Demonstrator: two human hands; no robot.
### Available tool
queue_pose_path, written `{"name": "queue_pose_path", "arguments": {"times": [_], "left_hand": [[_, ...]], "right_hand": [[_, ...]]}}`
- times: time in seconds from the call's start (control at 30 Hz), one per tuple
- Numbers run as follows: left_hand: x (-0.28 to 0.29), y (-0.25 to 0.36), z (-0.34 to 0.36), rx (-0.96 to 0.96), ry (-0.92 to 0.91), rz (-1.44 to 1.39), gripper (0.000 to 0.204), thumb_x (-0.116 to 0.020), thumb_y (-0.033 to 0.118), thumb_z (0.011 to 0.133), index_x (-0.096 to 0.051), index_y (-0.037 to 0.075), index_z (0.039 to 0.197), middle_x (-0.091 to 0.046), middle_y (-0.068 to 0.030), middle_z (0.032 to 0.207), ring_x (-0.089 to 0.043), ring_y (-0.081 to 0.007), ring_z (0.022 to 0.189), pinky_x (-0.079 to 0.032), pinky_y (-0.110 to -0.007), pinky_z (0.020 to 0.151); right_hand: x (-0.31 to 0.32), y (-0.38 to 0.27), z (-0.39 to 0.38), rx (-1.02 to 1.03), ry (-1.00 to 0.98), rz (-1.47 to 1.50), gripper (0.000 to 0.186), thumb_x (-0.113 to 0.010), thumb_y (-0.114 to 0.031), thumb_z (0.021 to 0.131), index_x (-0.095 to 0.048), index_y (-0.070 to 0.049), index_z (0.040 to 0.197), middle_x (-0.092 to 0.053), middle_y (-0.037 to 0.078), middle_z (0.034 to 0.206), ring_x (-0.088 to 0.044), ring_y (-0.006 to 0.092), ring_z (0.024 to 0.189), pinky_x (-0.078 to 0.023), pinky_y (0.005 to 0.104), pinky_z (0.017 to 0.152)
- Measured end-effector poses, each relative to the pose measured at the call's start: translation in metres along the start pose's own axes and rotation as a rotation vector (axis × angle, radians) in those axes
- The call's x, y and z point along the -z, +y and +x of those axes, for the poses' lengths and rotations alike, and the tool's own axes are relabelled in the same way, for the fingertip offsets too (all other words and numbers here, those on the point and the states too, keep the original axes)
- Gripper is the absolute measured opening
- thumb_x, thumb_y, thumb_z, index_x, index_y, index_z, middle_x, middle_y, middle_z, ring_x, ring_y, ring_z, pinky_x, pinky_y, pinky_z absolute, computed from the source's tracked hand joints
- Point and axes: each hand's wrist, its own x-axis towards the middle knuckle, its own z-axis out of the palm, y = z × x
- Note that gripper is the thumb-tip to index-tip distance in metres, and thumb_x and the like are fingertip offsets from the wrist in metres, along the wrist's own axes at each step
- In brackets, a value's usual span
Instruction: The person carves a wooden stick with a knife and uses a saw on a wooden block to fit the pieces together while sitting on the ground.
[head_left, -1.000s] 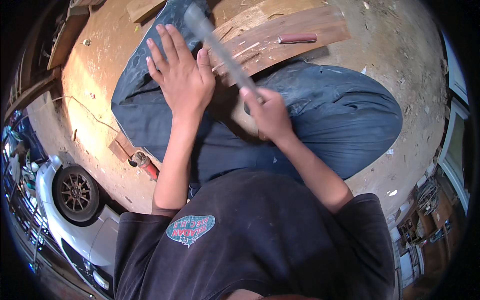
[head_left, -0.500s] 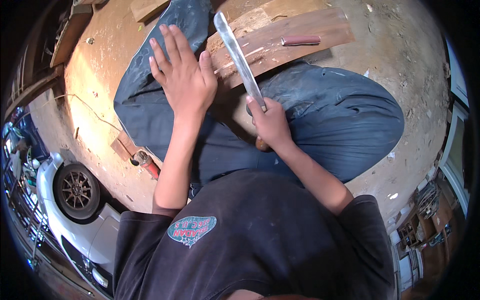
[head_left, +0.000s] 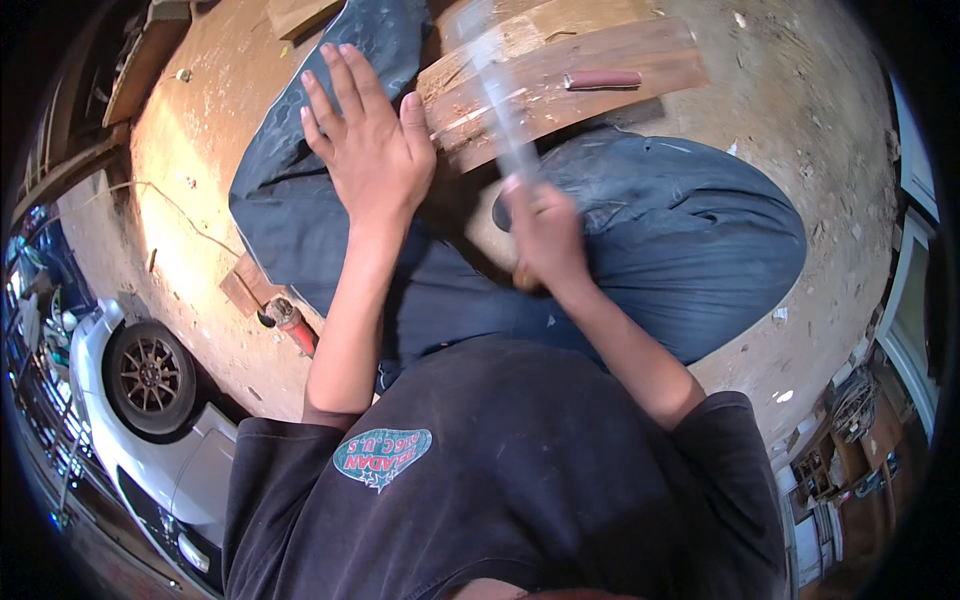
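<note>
My right hand is closed round the wooden handle of a machete. Its long pale blade is smeared by motion and slants up and to the left across the boards. Fingers stretched out and slightly apart, my left hand holds nothing; it is raised over my left trouser leg, left of the blade. Beyond my lap lies a wooden board with wood shavings near its left end. A dark red, rod-like piece rests on the board, apart from both hands.
My bent legs in dark trousers frame the space below the board. At left on the dusty floor are a red tube-like object and a small wooden block. Farther left stands a silver car. A cluttered shelf is at lower right.
The machete has swung, its blade now blurred and its lower part farther right. My right hand has shifted slightly right. My left hand has barely moved.
</note>
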Motion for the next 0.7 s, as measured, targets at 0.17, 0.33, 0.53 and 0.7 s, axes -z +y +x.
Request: {"name": "queue_pose_path", "arguments": {"times": [0.17,0.33,0.53,0.7], "left_hand": [[-0.002,-0.002,0.0,0.009,0.007,-0.011,0.071,-0.037,0.043,0.101,-0.025,0.0,0.156,-0.021,-0.0181,0.164,-0.015,-0.0417,0.15,-0.01,-0.052,0.12],[-0.002,0.0,0.001,0.01,0.009,0.0,0.071,-0.036,0.043,0.101,-0.026,-0.001,0.156,-0.022,-0.0186,0.164,-0.016,-0.0421,0.15,-0.01,-0.052,0.12],[0.0,0.005,0.003,0.001,0.005,-0.017,0.073,-0.037,0.044,0.1,-0.024,0.0,0.156,-0.02,-0.018,0.165,-0.016,-0.0419,0.15,-0.01,-0.052,0.12],[-0.003,-0.004,0.0,0.034,-0.013,-0.033,0.074,-0.036,0.046,0.101,-0.022,0.0,0.157,-0.018,-0.0181,0.165,-0.013,-0.0428,0.151,-0.009,-0.053,0.12]], "right_hand": [[0.01,-0.014,0.01,0.024,0.068,0.206,0.04,-0.063,-0.038,0.097,-0.055,-0.006,0.075,-0.049,-0.001,0.055,-0.047,0.01,0.039,-0.04,0.0298,0.038],[-0.007,0.006,-0.003,0.117,-0.038,-0.304,0.048,-0.065,-0.042,0.094,-0.06,0.001,0.073,-0.065,0.011,0.063,-0.058,0.0191,0.054,-0.046,0.0399,0.054],[0.015,-0.025,0.008,-0.023,0.135,0.174,0.048,-0.062,-0.041,0.097,-0.057,-0.002,0.07,-0.052,0.003,0.055,-0.054,0.0147,0.053,-0.042,0.0354,0.051],[-0.003,-0.002,-0.001,0.13,-0.104,-0.224,0.043,-0.067,-0.04,0.092,-0.066,0.001,0.078,-0.063,0.022,0.068,-0.065,0.0311,0.063,-0.048,0.0433,0.062]]}}
